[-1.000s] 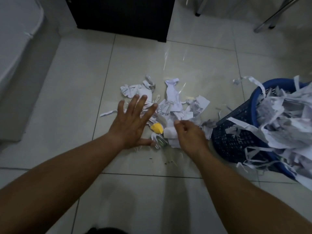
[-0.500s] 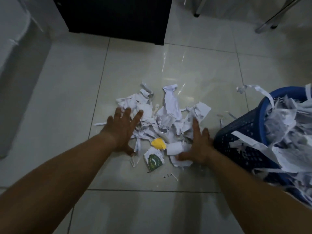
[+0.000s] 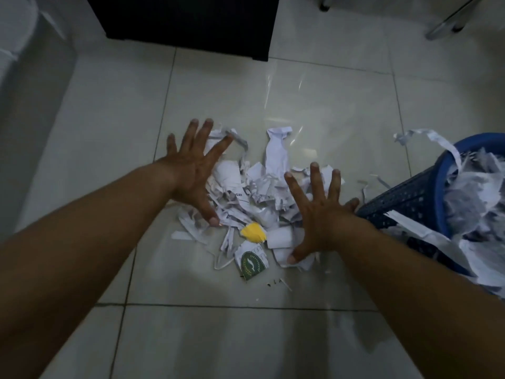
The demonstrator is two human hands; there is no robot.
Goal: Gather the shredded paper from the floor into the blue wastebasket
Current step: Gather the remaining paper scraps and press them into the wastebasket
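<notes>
Both hands are spread wide open, fingers apart, and nothing is being held in either grip. The left hand is lying over the left side of the paper pile, with its thumb pointing down toward the yellow scrap. The right hand is lying over the right side, with its thumb resting on a white rolled piece at the near edge. The pile is sitting on the floor between the two hands — it looks like they are getting ready to squeeze it into one bunch.

Here is what could go wrong. The strips are thin and loose, so if the hands are pushing together too fast, little bits may be slipping out under the palms. The green and white piece and the tiny crumbs are lying nearer than the thumbs, so they could be left behind. The tall strip at the far end is sticking out past the fingers too.

The blue wastebasket is tipped on its side just beside the right hand, and it is already stuffed — paper is hanging over its rim. Pushing more in could be knocking some back out onto the floor.
</notes>
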